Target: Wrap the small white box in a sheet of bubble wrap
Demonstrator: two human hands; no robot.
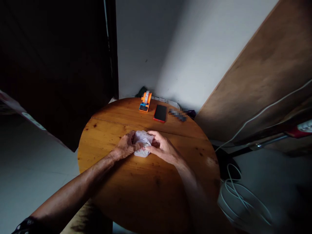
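Head view: crumpled plastic bundle at mid-tabletop, between the person's two hands. Left hand closed on its left side; right hand clamped on its right edge, thumb near, fingers far. Two-sided grip probably serves to steady the slack, slippery film. Tape dispenser and red-edged phone sit toward the far edge, apparently set back to give elbow room.

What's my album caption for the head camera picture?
Left hand and right hand hold crinkled plastic at a round wooden table, an orange tape dispenser beyond.
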